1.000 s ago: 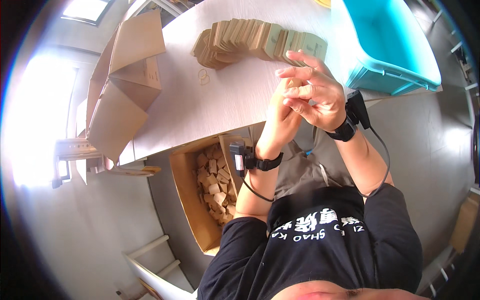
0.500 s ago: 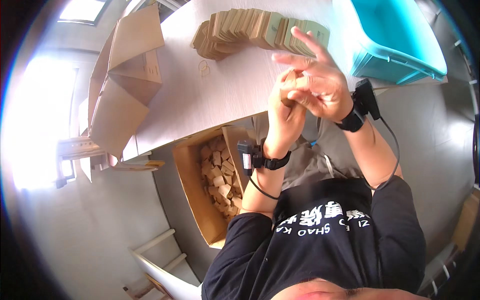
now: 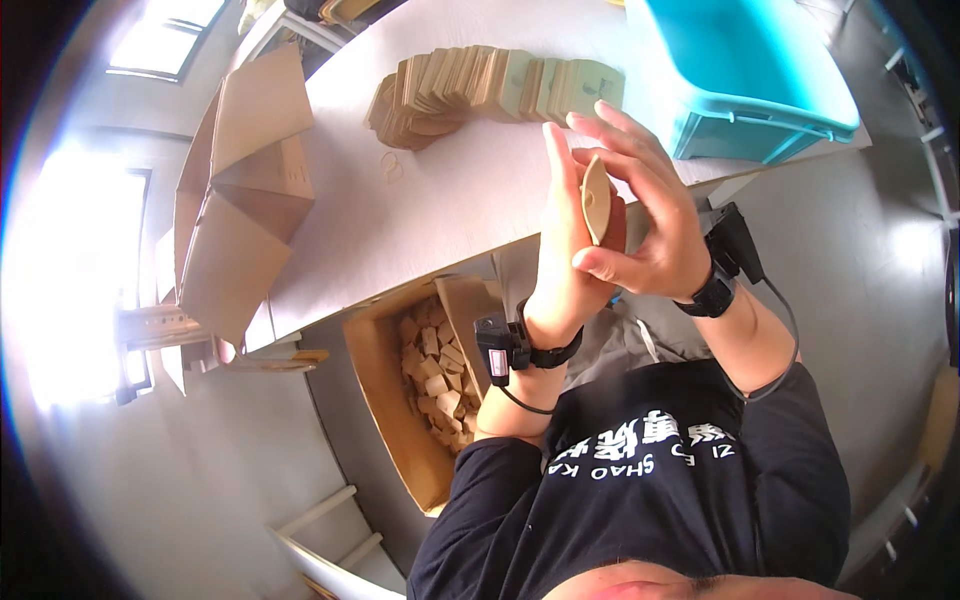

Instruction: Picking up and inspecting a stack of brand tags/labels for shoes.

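Observation:
A small kraft paper piece (image 3: 596, 200), its end spread into a pointed oval like a pillow box, stands between my hands over the table's front edge. My left hand (image 3: 567, 235) has its fingers stretched upward and its palm side against the piece. From the other side my right hand (image 3: 660, 205) curves round it, fingers up and thumb low near the left palm. Part of the piece is hidden behind the right fingers. Beyond my hands, a long curved row of flat kraft paper pieces (image 3: 470, 85) leans on the table.
A turquoise plastic bin (image 3: 750, 115) stands at the right of the table (image 3: 400, 225). Two thin rubber bands (image 3: 391, 168) lie near the row. An open carton (image 3: 245, 190) is at the left. Below the edge, another carton (image 3: 385, 400) holds many small folded kraft pieces (image 3: 440, 370).
My hands have come slightly lower, and the left fingers have straightened. The kraft piece, mostly covered before, now shows its oval end between my hands. The view has shifted a little.

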Demonstrator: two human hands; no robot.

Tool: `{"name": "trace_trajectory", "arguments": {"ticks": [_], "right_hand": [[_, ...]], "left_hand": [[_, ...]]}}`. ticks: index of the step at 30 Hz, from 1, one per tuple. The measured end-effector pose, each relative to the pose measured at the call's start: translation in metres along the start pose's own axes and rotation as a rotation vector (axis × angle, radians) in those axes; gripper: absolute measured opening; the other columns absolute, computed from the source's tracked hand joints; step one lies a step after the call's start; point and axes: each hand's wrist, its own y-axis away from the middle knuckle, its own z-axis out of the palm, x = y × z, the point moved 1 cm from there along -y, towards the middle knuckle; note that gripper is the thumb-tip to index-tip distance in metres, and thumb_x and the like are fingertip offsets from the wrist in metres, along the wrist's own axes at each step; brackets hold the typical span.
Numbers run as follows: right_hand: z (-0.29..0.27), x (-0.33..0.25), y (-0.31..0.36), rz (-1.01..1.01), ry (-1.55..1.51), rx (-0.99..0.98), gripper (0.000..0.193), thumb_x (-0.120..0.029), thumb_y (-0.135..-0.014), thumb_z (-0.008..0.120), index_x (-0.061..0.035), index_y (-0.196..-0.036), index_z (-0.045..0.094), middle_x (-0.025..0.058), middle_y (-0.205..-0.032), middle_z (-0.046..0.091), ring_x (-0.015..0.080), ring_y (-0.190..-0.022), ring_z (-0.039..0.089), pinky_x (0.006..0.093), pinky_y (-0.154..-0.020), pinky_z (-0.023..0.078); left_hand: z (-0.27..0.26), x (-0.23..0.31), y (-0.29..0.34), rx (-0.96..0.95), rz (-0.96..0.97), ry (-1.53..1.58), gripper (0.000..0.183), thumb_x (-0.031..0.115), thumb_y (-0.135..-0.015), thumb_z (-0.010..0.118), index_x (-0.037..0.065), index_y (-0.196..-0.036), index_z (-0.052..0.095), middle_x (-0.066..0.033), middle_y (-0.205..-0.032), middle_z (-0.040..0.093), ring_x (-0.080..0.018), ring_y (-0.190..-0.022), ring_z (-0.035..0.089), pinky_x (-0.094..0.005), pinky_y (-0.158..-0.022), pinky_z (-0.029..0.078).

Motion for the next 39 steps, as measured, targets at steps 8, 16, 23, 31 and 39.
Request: {"name": "trace_trajectory", "arguments": {"ticks": [8,16,23,31,39], "right_hand": [[-0.156,-0.07,-0.028,0.022,0.364,0.31,0.074,-0.052,-0.098,0.064,0.0131,-0.133,0.057,0.0266,-0.134,0.061,0.0354,-0.129,0.058,0.0448,-0.107,0.046],[-0.165,-0.01,-0.064,0.168,0.672,0.148,0.074,-0.05,-0.085,0.077,-0.0141,-0.147,0.057,0.0211,-0.154,0.049,0.044,-0.142,0.046,0.0522,-0.125,0.021],[-0.142,-0.045,-0.01,-0.268,0.323,-0.006,0.046,-0.037,-0.099,0.062,0.0008,-0.126,0.063,0.0162,-0.118,0.072,0.0325,-0.115,0.066,0.0558,-0.109,0.043],[-0.096,-0.026,0.033,-0.159,0.086,-0.021,0.038,-0.039,-0.096,0.066,-0.0035,-0.106,0.073,0.0105,-0.101,0.075,0.0317,-0.101,0.07,0.0597,-0.105,0.047],[-0.091,-0.015,0.049,-0.088,-0.003,-0.021,0.035,-0.036,-0.095,0.065,-0.0043,-0.107,0.072,0.0096,-0.101,0.075,0.0315,-0.099,0.07,0.0593,-0.104,0.048]], "left_hand": [[-0.004,0.003,-0.028,-0.136,0.618,-0.773,0.096,0.016,-0.088,0.074,0.001,-0.162,0.015,-0.0284,-0.158,0.035,-0.0469,-0.137,0.041,-0.0549,-0.111,0.038],[-0.026,-0.019,-0.079,-0.039,0.462,-1.316,0.074,0.024,-0.084,0.079,0.002,-0.147,0.047,-0.0168,-0.144,0.056,-0.0365,-0.135,0.047,-0.049,-0.114,0.036],[-0.012,-0.036,-0.104,0.017,0.376,-1.623,0.077,0.037,-0.08,0.08,0.005,-0.145,0.053,-0.0091,-0.128,0.069,-0.0335,-0.122,0.055,-0.0451,-0.101,0.04],[-0.004,-0.043,-0.114,-0.011,0.4,-1.615,0.068,0.023,-0.08,0.072,0.004,-0.143,0.055,-0.0114,-0.124,0.069,-0.0342,-0.117,0.059,-0.047,-0.101,0.041],[-0.002,-0.042,-0.121,0.027,0.361,-1.603,0.074,0.019,-0.074,0.069,0.001,-0.144,0.052,-0.0177,-0.12,0.065,-0.0381,-0.115,0.056,-0.049,-0.106,0.04]]}}
